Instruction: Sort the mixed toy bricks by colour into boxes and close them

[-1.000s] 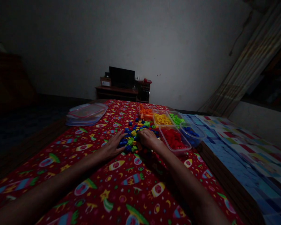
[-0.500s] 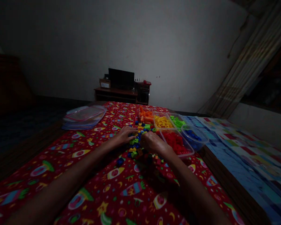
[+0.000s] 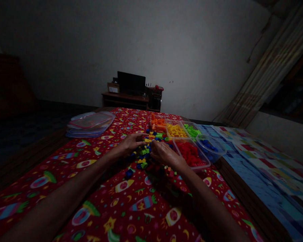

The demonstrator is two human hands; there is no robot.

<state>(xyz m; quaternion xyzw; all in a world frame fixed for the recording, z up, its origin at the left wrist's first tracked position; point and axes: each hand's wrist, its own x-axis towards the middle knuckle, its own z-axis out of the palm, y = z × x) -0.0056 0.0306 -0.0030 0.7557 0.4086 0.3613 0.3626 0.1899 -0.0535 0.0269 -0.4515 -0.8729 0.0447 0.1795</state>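
Mixed toy building bricks in blue, yellow, green and other colours lie in a loose pile on a red patterned cloth. My left hand is at the pile's left edge, its fingers stretched over the bricks with the thumb apart. Over the right side of the pile is my right hand, fingers curled down and closed. Whatever its fingertips hold is hidden. Just right of that hand stands a clear container of red bricks.
Behind it are containers of orange bricks, yellow bricks and green bricks. A round tub of blue bricks stands at the right. Stacked clear lids lie at the left. A monitor stands beyond.
My left hand has shifted slightly left, away from the right hand. The right hand stays over the pile with its fingers curled.
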